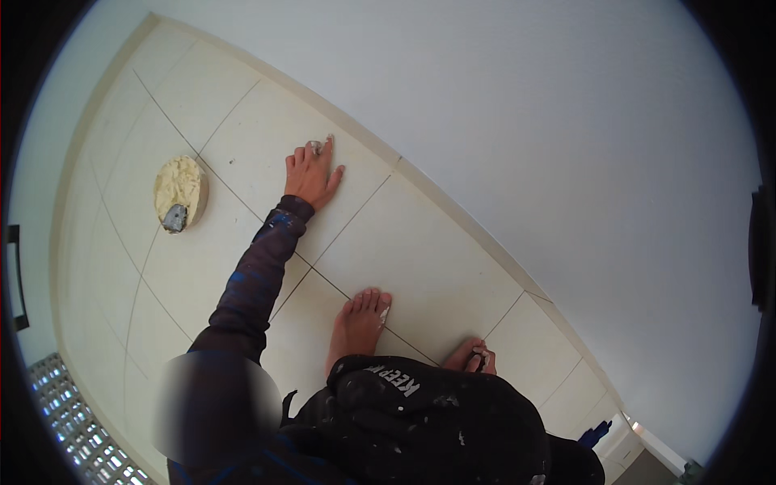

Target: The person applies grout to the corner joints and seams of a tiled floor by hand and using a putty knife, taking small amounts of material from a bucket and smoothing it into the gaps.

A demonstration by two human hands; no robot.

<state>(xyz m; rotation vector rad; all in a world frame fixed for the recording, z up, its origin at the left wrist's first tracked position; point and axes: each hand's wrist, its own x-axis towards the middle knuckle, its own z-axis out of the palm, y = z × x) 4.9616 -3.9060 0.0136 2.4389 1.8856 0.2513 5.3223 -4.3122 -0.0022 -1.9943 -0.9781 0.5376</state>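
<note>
My left hand (312, 176) reaches out over the tiled floor, back upward, close to the skirting. Its index finger stretches toward the skirting's edge and its thumb stands apart. White paste coats the fingertips, and I see nothing held there. Beside my right foot, my right hand (488, 360) shows only as a few curled fingers around something small and dark; the knee of my black trousers hides the rest. Left of my left hand stands a round tub (205, 192) full of cream-coloured paste (179, 179). A grey scraper blade (175, 217) rests in its near side.
A pale wall (566, 145) with a low skirting (461, 212) runs diagonally along the right. My bare left foot (360, 322) and right foot (462, 354) are on the tiles (234, 242). Perforated blocks (81, 420) line the lower left. Something blue (596, 434) lies at lower right.
</note>
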